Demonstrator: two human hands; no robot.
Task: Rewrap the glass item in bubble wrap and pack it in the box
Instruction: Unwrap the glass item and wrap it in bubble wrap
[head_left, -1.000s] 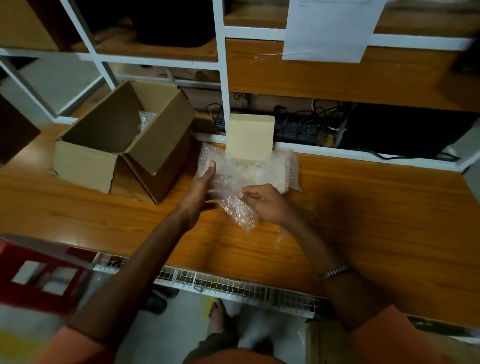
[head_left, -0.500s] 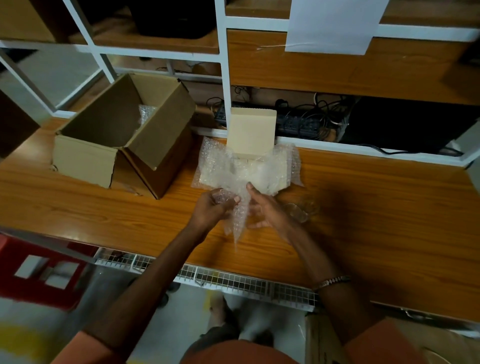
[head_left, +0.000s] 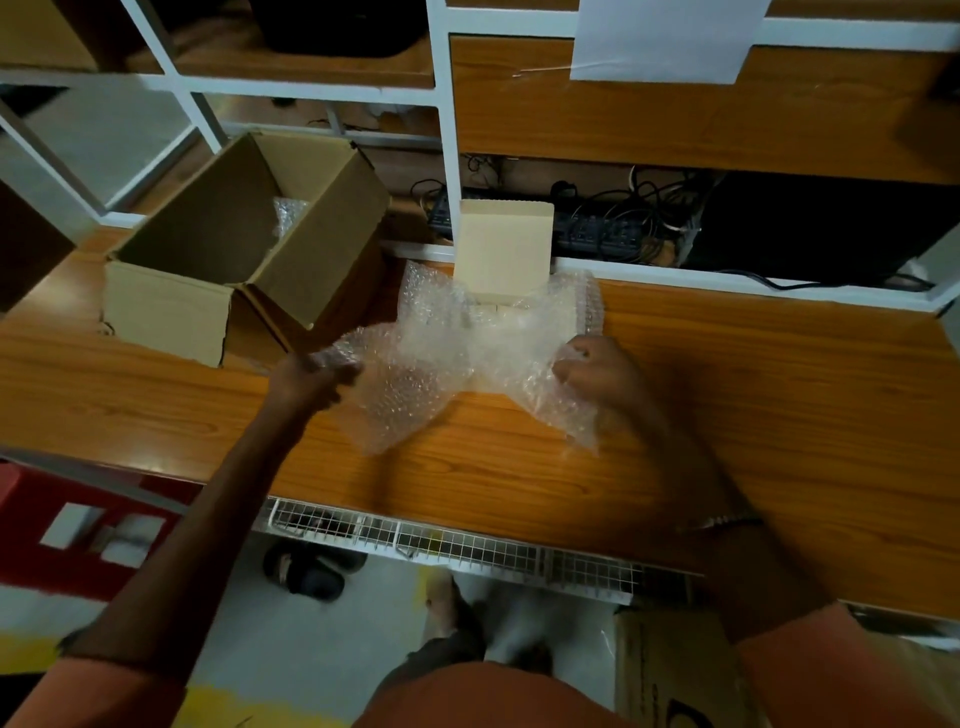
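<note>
A sheet of clear bubble wrap (head_left: 415, 384) is stretched out above the wooden table (head_left: 753, 415). My left hand (head_left: 306, 376) grips its left end and my right hand (head_left: 597, 371) grips its right end, both held apart. More bubble wrap (head_left: 498, 317) lies bunched behind it, under a small cream box (head_left: 504, 249). An open brown cardboard box (head_left: 244, 249) stands at the left with some bubble wrap (head_left: 288, 210) inside. The glass item is not visible at this moment.
White shelf frames and wood panels (head_left: 675, 114) rise behind the table, with cables and a power strip (head_left: 597, 228) in the gap. A wire tray (head_left: 457, 545) runs under the front edge. A red object (head_left: 52, 525) sits low left; another carton (head_left: 675, 670) is low right.
My hands were together on a bunched strip of bubble wrap. They have moved apart, left and right, and the sheet is spread open between them. The glass seen beside my right hand is now hidden.
</note>
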